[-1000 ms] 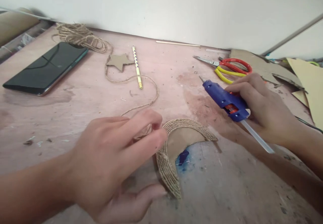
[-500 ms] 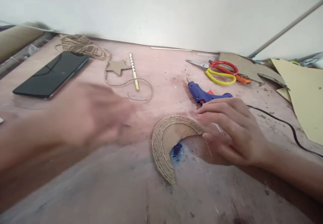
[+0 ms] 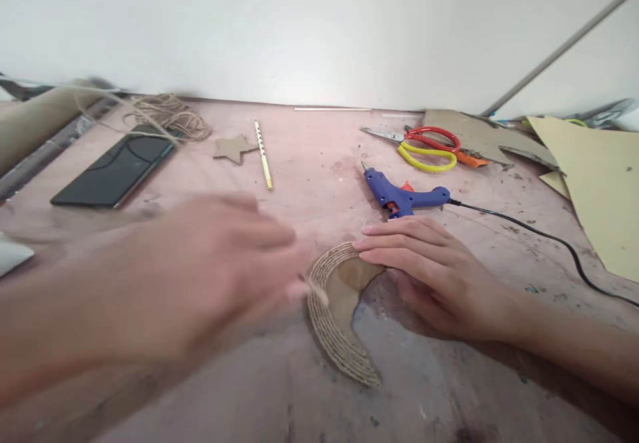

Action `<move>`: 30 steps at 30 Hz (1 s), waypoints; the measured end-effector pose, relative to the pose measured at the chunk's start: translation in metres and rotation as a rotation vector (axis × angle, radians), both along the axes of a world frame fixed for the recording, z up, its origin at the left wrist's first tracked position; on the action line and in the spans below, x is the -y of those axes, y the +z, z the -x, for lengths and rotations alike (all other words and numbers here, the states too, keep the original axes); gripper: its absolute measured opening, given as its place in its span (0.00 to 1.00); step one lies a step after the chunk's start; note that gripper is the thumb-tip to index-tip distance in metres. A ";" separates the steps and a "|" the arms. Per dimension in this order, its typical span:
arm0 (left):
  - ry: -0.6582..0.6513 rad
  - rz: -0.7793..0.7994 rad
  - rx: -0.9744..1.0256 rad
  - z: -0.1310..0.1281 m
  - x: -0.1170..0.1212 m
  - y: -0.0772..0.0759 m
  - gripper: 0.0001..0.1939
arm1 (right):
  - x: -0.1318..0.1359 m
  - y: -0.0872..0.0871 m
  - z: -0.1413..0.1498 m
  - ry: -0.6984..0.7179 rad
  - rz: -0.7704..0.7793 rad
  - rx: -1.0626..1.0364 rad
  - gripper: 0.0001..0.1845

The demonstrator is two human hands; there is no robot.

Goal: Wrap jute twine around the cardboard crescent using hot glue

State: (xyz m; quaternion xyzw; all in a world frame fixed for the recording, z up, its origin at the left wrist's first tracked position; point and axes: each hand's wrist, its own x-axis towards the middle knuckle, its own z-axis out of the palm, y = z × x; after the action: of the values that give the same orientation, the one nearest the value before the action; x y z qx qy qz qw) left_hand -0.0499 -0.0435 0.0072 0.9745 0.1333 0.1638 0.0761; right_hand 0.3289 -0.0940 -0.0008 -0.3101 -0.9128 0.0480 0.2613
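A cardboard crescent (image 3: 344, 296) lies on the table, its outer curve covered with rows of jute twine. My right hand (image 3: 439, 277) holds its upper right tip, fingers over the top and the thumb at the inner edge, hiding that tip. Blurred by motion, my left hand (image 3: 224, 270) is closed at the crescent's left side. A short twine end (image 3: 318, 291) pokes out from its fingertips over the wrapped rows. Just beyond my right fingers rests a blue glue gun (image 3: 399, 193) with a red trigger.
Behind my left hand are a phone (image 3: 114, 170), a twine bundle (image 3: 170, 116), a cardboard star (image 3: 234, 149) and a pencil (image 3: 263, 157). Scissors (image 3: 429, 150) with red and yellow handles lie at the back right, by cardboard scraps (image 3: 474, 136). A black cord (image 3: 529, 223) runs right.
My left hand has moved right to the crescent, with twine showing at its fingertips. The loose strand by the star and pencil has been drawn away. The crescent has turned, and my right hand covers more of its tip.
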 end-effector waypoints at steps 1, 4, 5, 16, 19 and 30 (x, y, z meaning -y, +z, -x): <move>-0.113 0.077 -0.099 -0.020 -0.009 0.006 0.15 | 0.003 0.002 0.002 0.012 0.011 -0.019 0.24; -0.162 0.129 -0.116 -0.066 -0.021 0.019 0.22 | 0.011 0.011 0.016 0.022 0.065 -0.075 0.11; -0.151 0.093 -0.097 -0.074 -0.020 0.020 0.23 | 0.013 0.013 0.022 0.014 0.082 -0.083 0.08; -0.123 0.183 0.171 -0.075 -0.001 -0.001 0.20 | 0.030 0.017 0.047 -0.025 0.242 -0.122 0.09; -0.187 0.236 0.183 -0.076 -0.001 -0.004 0.21 | 0.036 0.015 0.045 -0.020 0.270 -0.100 0.11; -0.222 0.395 0.136 -0.076 -0.005 -0.003 0.25 | 0.038 0.011 0.045 -0.045 0.314 -0.200 0.07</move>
State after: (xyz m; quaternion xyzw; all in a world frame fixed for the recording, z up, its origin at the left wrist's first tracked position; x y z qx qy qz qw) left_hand 0.0256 -0.0382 0.0045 0.9361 0.0492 0.1903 0.2916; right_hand 0.2841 -0.1319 0.0102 -0.3611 -0.8564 0.2147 0.3002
